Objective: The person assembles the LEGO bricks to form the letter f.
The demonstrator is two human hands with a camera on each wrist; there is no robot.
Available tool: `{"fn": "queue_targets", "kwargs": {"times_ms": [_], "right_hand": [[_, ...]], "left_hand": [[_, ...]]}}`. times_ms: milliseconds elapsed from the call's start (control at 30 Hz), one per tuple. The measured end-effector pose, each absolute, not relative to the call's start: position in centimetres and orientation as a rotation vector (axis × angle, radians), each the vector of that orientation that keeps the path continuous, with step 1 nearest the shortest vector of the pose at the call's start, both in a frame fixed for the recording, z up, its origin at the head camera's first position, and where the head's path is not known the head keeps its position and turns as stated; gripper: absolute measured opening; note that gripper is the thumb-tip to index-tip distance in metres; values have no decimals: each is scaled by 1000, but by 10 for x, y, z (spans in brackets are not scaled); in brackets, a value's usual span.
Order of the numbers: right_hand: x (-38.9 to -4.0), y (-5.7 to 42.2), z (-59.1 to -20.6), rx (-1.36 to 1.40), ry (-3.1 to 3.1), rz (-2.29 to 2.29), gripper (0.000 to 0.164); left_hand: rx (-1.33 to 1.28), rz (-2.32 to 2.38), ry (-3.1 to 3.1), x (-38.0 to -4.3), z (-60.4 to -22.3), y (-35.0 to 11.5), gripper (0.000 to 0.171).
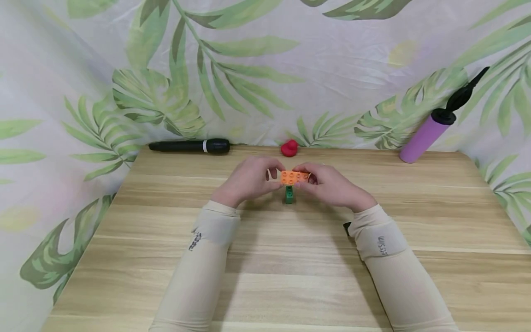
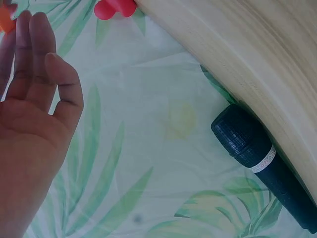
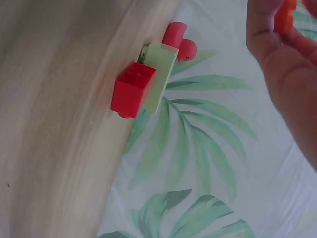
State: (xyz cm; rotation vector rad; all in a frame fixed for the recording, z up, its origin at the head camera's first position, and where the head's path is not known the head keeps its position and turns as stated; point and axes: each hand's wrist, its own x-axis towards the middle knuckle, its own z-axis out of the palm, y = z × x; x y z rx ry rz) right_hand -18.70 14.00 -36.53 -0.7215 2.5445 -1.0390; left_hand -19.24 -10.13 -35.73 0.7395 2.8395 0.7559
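Observation:
An orange toy brick with studs on its face is held between the two hands. My left hand pinches its left end with fingers above and thumb below. At the other end, the right hand grips it between thumb and fingers. A small green brick shows right below the orange one in the head view. In the right wrist view, a red brick and a pale green brick appear on the wooden table side. Only a bit of the orange brick enters the left wrist view, at the fingertips.
A small rounded red toy sits at the table's far edge. Left of it lies a black microphone with a white band. A purple cylinder with black ends stands tilted at the back right. Leaf-patterned cloth hangs behind the table.

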Motion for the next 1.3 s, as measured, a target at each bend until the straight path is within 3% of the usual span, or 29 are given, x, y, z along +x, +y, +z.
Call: {"fn": "queue_targets", "kwargs": {"times_ms": [133,267,1300], "right_hand": [[-187,138,-366,-776,2640,-977,42],[-187,137,-369,-816,2680,-923,34],[-186,135,-374,-789,2628,-826,35]], "left_hand": [[713,740,2807,-193,-357,-102,25],[683,734,2742,-193,-359,-103,19],[655,631,2671,-191,-369,-97,19]]}}
